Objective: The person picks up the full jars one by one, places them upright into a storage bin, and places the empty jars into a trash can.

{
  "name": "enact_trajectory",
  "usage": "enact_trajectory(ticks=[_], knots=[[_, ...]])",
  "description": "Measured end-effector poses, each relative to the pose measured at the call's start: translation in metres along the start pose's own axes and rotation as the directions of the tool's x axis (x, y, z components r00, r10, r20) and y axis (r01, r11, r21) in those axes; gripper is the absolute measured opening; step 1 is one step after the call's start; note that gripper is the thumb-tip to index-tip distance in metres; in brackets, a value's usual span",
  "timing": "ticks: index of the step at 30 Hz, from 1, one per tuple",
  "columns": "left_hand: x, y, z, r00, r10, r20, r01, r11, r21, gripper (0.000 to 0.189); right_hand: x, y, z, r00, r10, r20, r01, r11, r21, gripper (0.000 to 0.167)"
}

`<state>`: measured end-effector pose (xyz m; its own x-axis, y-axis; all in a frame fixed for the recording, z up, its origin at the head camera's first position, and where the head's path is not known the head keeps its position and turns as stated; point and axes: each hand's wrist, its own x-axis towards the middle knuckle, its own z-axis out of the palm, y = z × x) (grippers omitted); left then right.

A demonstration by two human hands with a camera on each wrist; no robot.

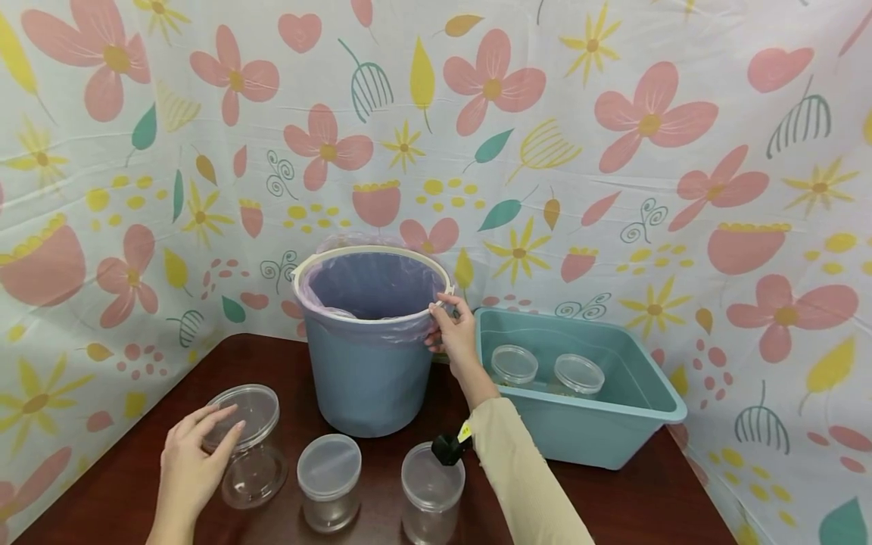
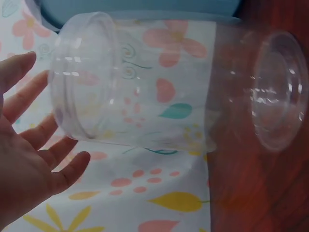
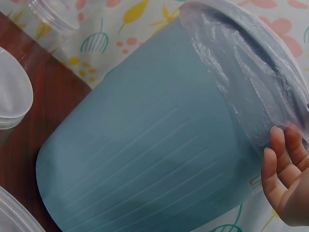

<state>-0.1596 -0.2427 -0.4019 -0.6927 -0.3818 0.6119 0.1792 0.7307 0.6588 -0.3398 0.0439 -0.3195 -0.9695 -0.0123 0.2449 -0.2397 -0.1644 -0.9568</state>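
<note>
The bin looks matt plastic, its liner glossy.

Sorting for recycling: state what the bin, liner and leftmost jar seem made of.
Bin: probably matte plastic, given its molded ribs. Liner: apparently thin, shiny plastic film, wrinkled and translucent. Leftmost jar: likely plastic, perhaps glass; clear with glossy highlights.

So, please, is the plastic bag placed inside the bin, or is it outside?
Inside, apart from its edge: the bag lines the bin, and that edge hangs over the outside near the right hand.
</note>
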Motion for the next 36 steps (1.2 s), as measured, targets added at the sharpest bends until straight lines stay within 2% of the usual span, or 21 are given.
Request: enact_trajectory(ticks=[3,6,12,18,21,24,30,34,36], knots=[[-0.001,-0.004,0.002,0.998,-0.033,0.062,0.03,0.999,0.045,0.028,0.001,0.001,0.0,1.0,-0.008,0.0,0.008,1.0,0.002,0.033],[-0.003,-0.005,0.003,0.995,-0.051,0.083,0.045,0.996,0.071,0.031,0.001,0.002,-0.001,1.0,-0.012,-0.002,0.012,1.0,0.001,0.034],[-0.005,-0.008,0.006,0.993,-0.097,0.07,0.091,0.993,0.074,0.032,0.0,0.001,0.0,1.0,-0.024,-0.006,0.024,1.0,-0.003,0.03],[-0.008,-0.011,0.01,0.987,-0.161,0.009,0.161,0.987,-0.016,0.031,-0.001,0.002,0.0,0.999,-0.036,-0.007,0.036,0.999,-0.011,0.028],[-0.01,-0.011,0.01,0.978,-0.207,0.013,0.208,0.977,-0.056,0.037,-0.002,0.002,0.001,0.999,-0.04,0.0,0.04,0.999,-0.015,0.029],[-0.011,-0.01,0.009,0.973,-0.228,0.032,0.23,0.971,-0.059,0.048,-0.001,0.002,0.001,0.999,-0.044,0.006,0.044,0.999,-0.017,0.029],[-0.01,-0.01,0.009,0.97,-0.236,0.051,0.238,0.971,-0.033,0.06,0.0,0.001,0.0,0.999,-0.048,0.009,0.048,0.999,-0.019,0.031],[-0.01,-0.013,0.011,0.975,-0.222,0.014,0.223,0.973,-0.06,0.06,0.0,0.001,0.0,0.999,-0.05,0.01,0.051,0.998,-0.024,0.036],[-0.01,-0.019,0.014,0.977,-0.213,-0.018,0.211,0.975,-0.073,0.06,0.0,0.001,0.0,0.999,-0.053,0.009,0.053,0.998,-0.027,0.036]])
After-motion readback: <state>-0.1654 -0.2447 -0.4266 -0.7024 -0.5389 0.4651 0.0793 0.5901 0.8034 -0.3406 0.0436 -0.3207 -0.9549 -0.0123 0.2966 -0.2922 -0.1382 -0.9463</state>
